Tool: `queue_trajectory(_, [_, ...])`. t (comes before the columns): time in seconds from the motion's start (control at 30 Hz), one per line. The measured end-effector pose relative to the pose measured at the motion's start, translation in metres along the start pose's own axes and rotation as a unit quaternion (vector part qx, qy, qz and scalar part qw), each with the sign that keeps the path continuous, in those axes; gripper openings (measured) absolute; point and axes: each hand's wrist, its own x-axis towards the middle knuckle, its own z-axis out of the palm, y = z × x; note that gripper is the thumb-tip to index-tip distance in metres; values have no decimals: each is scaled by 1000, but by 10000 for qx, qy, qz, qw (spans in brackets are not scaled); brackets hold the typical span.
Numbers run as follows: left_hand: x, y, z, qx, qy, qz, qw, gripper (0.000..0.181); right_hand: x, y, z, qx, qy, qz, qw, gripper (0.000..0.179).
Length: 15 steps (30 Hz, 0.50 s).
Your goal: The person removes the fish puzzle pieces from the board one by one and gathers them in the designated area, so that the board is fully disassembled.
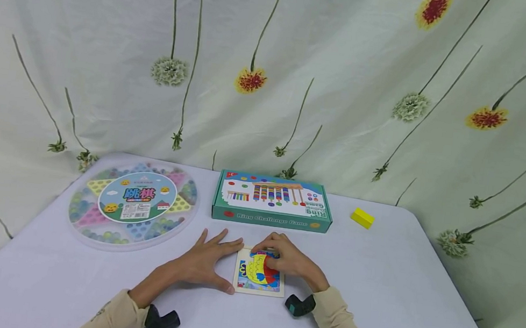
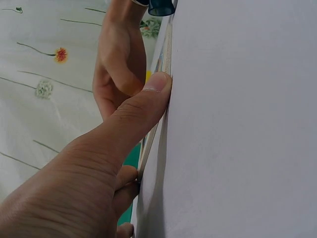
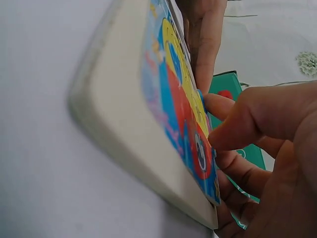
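A square wooden puzzle board (image 1: pixel 258 292) with a yellow and red fish picture (image 1: pixel 256 269) sits between both hands. My left hand (image 1: pixel 207 259) is spread along the board's left side, its thumb at the near corner and its index finger at the far corner. In the left wrist view, the thumb (image 2: pixel 157 84) touches the board's edge. Bent over the picture, my right hand (image 1: pixel 284 255) pinches a puzzle piece with thumb and index finger near the far edge. The right wrist view has the thumb (image 3: pixel 223 136) on the fish; the fingers partly hide the piece.
A green-edged Ring Challenge Game box (image 1: pixel 273 202) stands just beyond the hands. A round Chinese checkers set (image 1: pixel 133 206) full of marbles lies at the back left. Farther right is a small yellow block (image 1: pixel 362 218). A flowered cloth (image 1: pixel 349 87) hangs behind the white table (image 1: pixel 397 309).
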Motion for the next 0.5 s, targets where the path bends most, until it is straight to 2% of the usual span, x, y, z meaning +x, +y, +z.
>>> queue_trajectory(0.5, [0, 0, 0, 1, 6, 8, 10000, 101, -1, 2, -2, -19, -112, 62, 9999, 43])
